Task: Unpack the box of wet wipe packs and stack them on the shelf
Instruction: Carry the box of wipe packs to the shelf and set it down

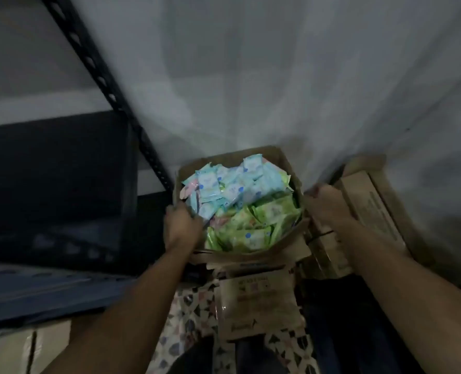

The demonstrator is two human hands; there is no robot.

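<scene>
An open cardboard box point(277, 159) stands against the white wall, full of several wet wipe packs, blue ones point(234, 184) at the back and green ones point(253, 225) at the front. My left hand point(182, 225) grips the box's left edge. My right hand point(325, 205) is curled at the box's right edge, and the blur hides how firmly it holds. The dark metal shelf point(48, 287) runs along the left, its boards bare in this view.
A slotted black shelf post point(102, 76) slants down to the box's left corner. More cardboard boxes point(369, 201) sit to the right, another point(256, 300) lies below the open box, and others point(13, 346) are under the shelf at bottom left.
</scene>
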